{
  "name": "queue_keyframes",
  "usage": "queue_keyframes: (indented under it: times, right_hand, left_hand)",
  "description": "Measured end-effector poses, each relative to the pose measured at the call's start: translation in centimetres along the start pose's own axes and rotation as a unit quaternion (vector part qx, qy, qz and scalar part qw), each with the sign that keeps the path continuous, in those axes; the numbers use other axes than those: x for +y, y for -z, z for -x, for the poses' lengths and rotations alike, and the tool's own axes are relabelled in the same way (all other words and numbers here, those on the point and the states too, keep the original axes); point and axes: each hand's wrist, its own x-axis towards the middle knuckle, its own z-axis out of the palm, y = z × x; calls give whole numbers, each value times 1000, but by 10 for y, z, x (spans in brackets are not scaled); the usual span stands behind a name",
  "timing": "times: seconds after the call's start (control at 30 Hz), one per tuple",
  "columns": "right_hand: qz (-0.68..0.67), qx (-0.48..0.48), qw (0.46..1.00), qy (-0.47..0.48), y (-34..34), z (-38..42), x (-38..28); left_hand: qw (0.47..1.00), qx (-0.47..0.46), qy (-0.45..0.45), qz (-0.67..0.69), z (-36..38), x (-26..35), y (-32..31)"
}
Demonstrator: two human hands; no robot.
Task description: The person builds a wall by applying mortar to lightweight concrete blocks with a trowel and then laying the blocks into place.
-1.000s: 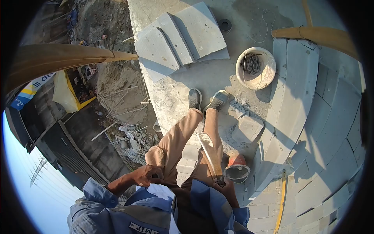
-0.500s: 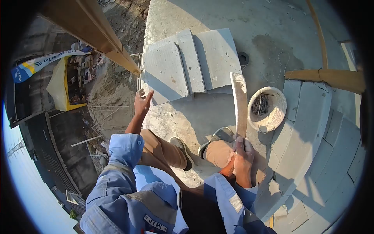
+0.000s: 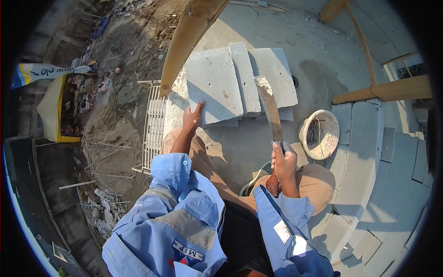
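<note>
My right hand (image 3: 285,162) is wrapped around a machete (image 3: 272,111) near the base of its blade. The long, pale-smeared blade points up and away from me, its tip overlapping the blocks; the reddish-brown handle end shows below my fist. My left hand (image 3: 192,117) rests at the near left corner of a grey concrete block (image 3: 213,83), fingers apart, one lying on its face. Beside that block, a narrower block (image 3: 244,76) and another wide block (image 3: 275,69) overlap in a low stack on the concrete floor.
A whitish bucket (image 3: 333,138) with wires or nails inside stands to the right. Beyond it runs a wall of grey blocks (image 3: 357,152). Wooden posts (image 3: 189,39) rise at left and right (image 3: 383,92). At the left, the slab edge drops beside a metal grating (image 3: 153,120).
My left hand has moved from beside the blocks onto the near block's corner. The machete has tilted leftward, its tip now over the blocks. My body has lowered and the view has shifted.
</note>
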Motion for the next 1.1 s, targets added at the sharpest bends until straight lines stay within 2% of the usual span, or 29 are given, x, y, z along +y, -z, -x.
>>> queue_keyframes:
  times: [0.17,0.23,0.3,0.47,0.57,0.63,0.73,0.8,0.83,0.9,0.93,1.1]
  right_hand:
    - [53,44,998,2,-4,7,20]
    - [65,60,996,-12,-6,9,24]
    - [66,68,995,3,-8,11,28]
    - [86,53,994,35,-9,11,33]
    - [83,61,994,34,-8,8,38]
    - [99,64,993,22,-7,4,39]
    - [123,76,989,14,-7,0,41]
    - [133,79,988,18,-5,-2,41]
    - [133,83,987,20,-6,-2,41]
    - [130,89,987,24,-9,-3,40]
    - [127,83,988,31,-10,-2,38]
    - [120,65,990,32,-8,-8,39]
  left_hand:
    - [999,-23,45,-1,-6,-8,-5]
    - [999,45,25,-2,-14,-21,-14]
    - [999,47,21,-1,-3,-10,-15]
    - [993,77,82,-36,34,-11,-21]
    - [992,52,111,28,78,-32,-29]
    - [989,-7,132,66,102,-52,-33]
    - [986,25,153,69,114,-74,-46]
    - [942,-109,195,251,110,-78,-36]
    - [942,-109,196,251,109,-79,-34]
    - [912,-93,187,352,107,-63,-27]
    - [912,-59,156,375,104,-54,-28]
    - [923,-76,173,335,69,-71,-21]
